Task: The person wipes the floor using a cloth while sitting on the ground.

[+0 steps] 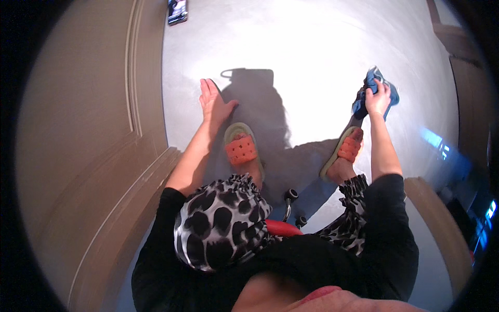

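Note:
My right hand (pixel 378 100) is on a crumpled blue cloth (pixel 393 97), gripping it against the pale, smooth floor (pixel 319 46). Part of the cloth is hidden under the palm, and a white edge shows at its far end. To the left, my left hand (pixel 213 102) holds nothing. Its fingers point forward and its thumb is spread to the side. Whether this hand touches the floor, I cannot tell. Between my hands falls a dark shadow of a head and body.
Brown panelling (pixel 89 85) borders the floor on the left. A lit phone (pixel 178 12) lies near it at the top. My feet wear orange-strapped sandals (pixel 241 150). A red seat (pixel 282 227) with casters (pixel 291 194) is beneath me. Brown furniture (pixel 438 222) stands on the right.

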Available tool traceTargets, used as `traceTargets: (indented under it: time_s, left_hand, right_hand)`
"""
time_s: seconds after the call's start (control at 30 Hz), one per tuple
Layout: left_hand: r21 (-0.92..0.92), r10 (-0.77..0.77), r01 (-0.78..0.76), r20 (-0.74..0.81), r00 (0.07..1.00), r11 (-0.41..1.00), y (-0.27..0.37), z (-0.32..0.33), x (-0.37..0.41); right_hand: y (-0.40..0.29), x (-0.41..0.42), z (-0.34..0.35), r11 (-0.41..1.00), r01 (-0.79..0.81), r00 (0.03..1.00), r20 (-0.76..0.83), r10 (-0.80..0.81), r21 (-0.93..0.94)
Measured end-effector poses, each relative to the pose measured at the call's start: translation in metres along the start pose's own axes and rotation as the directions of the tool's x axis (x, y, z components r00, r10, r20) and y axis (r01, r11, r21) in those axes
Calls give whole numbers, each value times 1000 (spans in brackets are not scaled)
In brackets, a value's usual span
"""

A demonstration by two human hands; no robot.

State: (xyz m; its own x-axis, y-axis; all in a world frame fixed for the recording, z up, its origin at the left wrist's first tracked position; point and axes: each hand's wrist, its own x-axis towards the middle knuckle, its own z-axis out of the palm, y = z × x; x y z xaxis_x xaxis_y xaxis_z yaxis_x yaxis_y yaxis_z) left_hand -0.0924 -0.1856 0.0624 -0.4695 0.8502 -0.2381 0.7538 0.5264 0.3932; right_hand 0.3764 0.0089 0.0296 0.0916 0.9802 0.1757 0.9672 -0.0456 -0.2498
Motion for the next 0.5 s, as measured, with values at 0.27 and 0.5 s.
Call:
traceTargets:
  time_s: [0.27,0.5]
  left_hand:
    - [-265,-385,346,-112,916,900,-75,36,-67]
    - [-401,-544,392,-404,735,828,-120,29,-75]
  right_hand:
    - [-279,-75,-27,429,516,543,104,-833,741]
    - [-400,-229,86,-287,901,-321,58,-945,325]
